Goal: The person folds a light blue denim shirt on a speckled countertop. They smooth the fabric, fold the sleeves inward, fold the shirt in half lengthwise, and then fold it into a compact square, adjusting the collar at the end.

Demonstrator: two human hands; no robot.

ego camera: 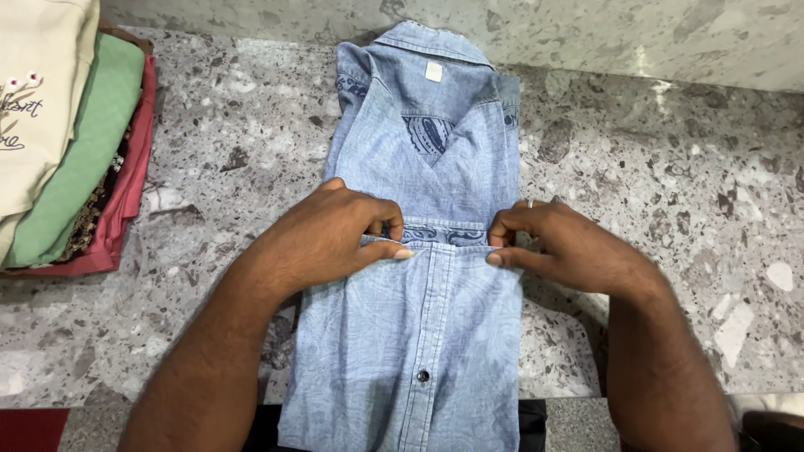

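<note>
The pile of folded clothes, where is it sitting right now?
In the head view, the pile of folded clothes sits at the far left edge of the speckled stone counter, left of the blue denim shirt that both hands pinch.

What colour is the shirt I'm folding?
Light blue denim shirt with darker paisley trim, seen in the head view.

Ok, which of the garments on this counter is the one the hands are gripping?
The light blue denim shirt, spread flat mid-counter; the left hand and right hand pinch its folded edge. The cream, green and red garments lie stacked, untouched, at left.
</note>
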